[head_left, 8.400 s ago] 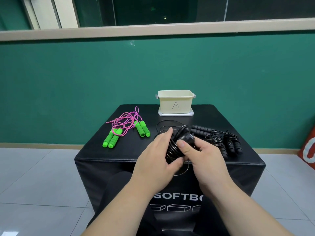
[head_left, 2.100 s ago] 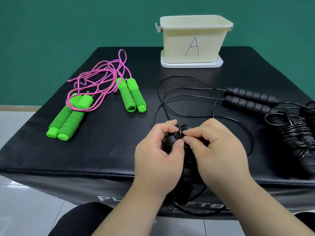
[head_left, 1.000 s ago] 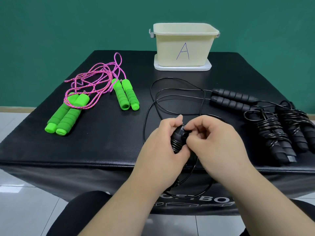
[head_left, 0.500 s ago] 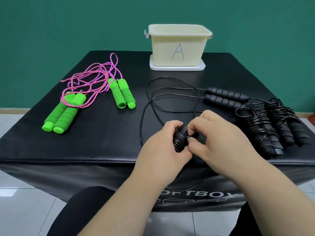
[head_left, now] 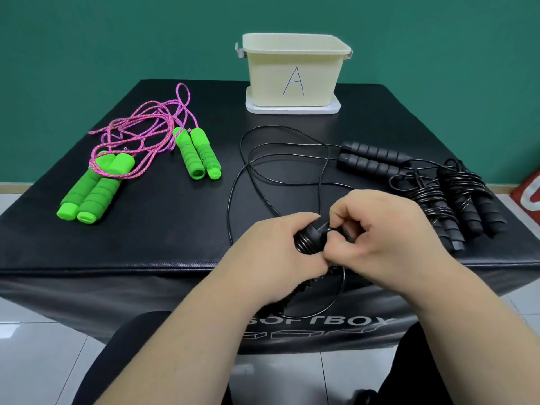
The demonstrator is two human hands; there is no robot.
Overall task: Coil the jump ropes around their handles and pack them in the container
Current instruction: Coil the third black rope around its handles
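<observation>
Left hand (head_left: 280, 252) is clenched around the paired black handles (head_left: 306, 238) of a jump rope at the near edge of the table (head_left: 175, 223), straight in front of the container (head_left: 292, 74). Right hand (head_left: 380, 235) has its fingers curled, pinching the black cord at the handle tops. Loose cord (head_left: 274, 127) loops between the hands and the container. Two wound black ropes (head_left: 455, 200) lie to the container's front right; two green-handled pink ropes (head_left: 140, 159) lie uncoiled to its front left.

My left hand (head_left: 274, 258) and right hand (head_left: 388, 235) are bare past the wrists; black trousers (head_left: 131, 334) cover both knees.
</observation>
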